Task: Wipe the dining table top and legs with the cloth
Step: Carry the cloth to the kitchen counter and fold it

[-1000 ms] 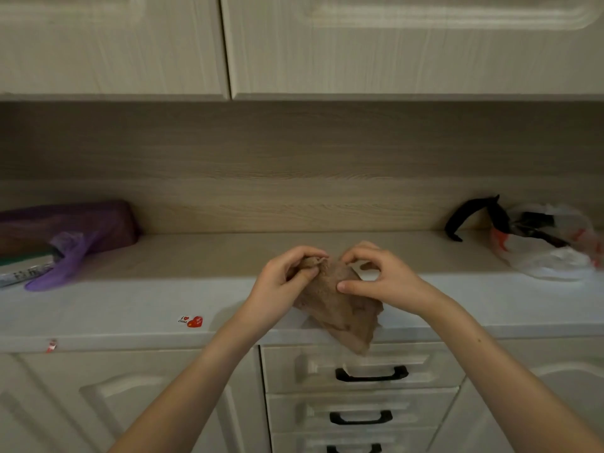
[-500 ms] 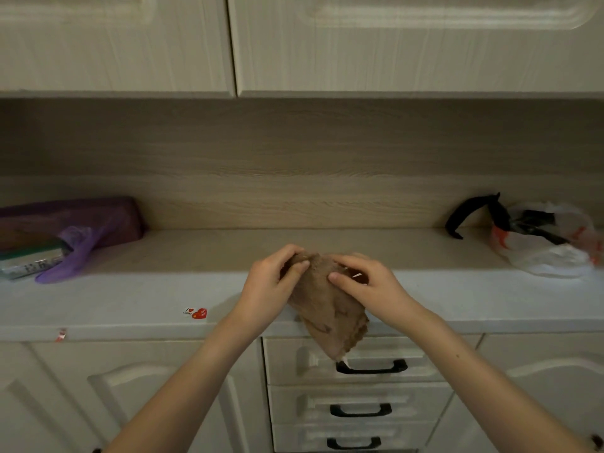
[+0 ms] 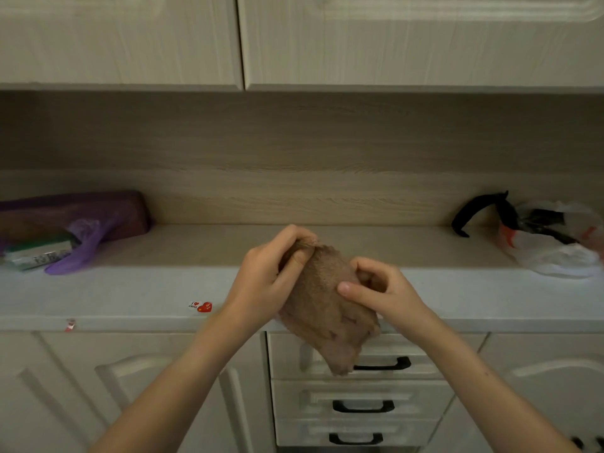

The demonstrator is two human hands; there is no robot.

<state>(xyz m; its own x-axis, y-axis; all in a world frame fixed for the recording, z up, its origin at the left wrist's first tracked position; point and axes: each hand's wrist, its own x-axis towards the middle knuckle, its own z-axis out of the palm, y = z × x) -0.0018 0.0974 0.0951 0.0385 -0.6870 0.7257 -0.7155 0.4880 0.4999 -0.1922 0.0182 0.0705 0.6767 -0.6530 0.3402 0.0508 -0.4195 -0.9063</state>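
A brown fuzzy cloth (image 3: 323, 308) hangs in the air in front of the counter, held between both hands. My left hand (image 3: 264, 282) grips its upper left edge, fingers curled over the top. My right hand (image 3: 379, 289) pinches its right side, thumb pressed on the front of the fabric. The cloth's lower end droops down in front of the top drawer. No dining table is in view.
A pale countertop (image 3: 130, 289) runs across the view with wall cabinets (image 3: 294, 40) above. A purple bag with boxes (image 3: 72, 227) lies at the left, a white plastic bag (image 3: 552, 246) and a black strap (image 3: 474, 210) at the right. Drawers with black handles (image 3: 362, 407) sit below.
The hands have turned and spread the cloth a little, and it now hangs longer and flatter. My right hand has slid to the cloth's right side.
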